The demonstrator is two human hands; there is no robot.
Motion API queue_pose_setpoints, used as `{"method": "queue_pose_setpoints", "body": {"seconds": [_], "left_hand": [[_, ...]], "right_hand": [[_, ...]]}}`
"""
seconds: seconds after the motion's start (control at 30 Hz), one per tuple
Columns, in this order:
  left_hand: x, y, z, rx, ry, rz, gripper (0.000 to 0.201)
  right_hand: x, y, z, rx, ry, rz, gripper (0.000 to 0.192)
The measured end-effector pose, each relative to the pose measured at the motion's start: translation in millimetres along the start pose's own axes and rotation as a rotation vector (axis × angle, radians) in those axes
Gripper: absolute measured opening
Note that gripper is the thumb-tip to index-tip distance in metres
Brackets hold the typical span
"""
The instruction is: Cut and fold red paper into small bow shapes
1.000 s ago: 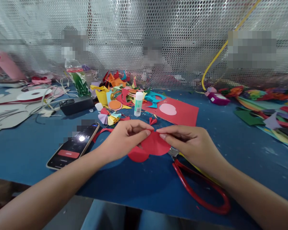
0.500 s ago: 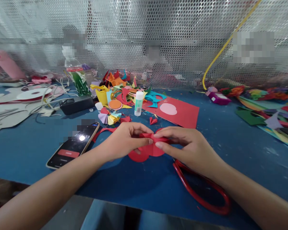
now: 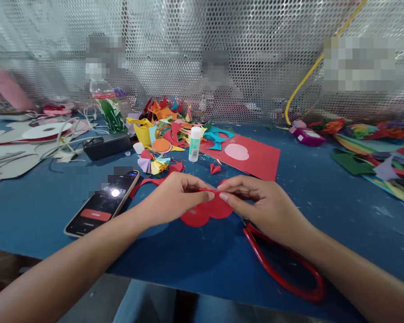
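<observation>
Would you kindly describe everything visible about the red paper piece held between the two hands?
The red paper piece looks like thin matte craft paper with rounded, scalloped lobes along its lower edge. Its top edge is folded or pinched into a narrow ridge. The left hand and right hand pinch that ridge from either side, just above the blue table.

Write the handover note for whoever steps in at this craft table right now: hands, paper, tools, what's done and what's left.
Left hand: thumb and fingers pinch the left side of the scalloped red paper cut-out at its top fold.
Right hand: pinches the same fold from the right; both hands hold it just above the blue table.
Red-handled scissors lie under the right wrist, unused. White glue stick stands upright behind, beside the red paper sheet with a pink oval. Black smartphone lies to the left.
Done: shape cut out, one fold pinched along its top edge.
Left: judging by the flat lower lobes, probably more folds.
</observation>
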State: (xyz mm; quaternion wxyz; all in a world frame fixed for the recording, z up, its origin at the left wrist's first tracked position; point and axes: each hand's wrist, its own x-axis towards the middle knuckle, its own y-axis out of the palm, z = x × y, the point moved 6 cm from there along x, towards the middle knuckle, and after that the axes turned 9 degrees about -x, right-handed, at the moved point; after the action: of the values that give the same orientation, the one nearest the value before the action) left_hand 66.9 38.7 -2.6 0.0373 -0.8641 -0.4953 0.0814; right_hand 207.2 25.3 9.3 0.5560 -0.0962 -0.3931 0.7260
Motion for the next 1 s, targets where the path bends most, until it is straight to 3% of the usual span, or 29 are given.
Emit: {"method": "queue_pose_setpoints", "body": {"seconds": [0.47,1.0], "left_hand": [[0,0.0,0,0.034,0.02,0.019,0.023],[-3,3.2,-8,0.223,0.145,-0.017,0.03]], "right_hand": [[-1,1,-4,-0.003,0.043,0.037,0.011],[1,3,-2,-0.068,0.088,0.092,0.018]]}}
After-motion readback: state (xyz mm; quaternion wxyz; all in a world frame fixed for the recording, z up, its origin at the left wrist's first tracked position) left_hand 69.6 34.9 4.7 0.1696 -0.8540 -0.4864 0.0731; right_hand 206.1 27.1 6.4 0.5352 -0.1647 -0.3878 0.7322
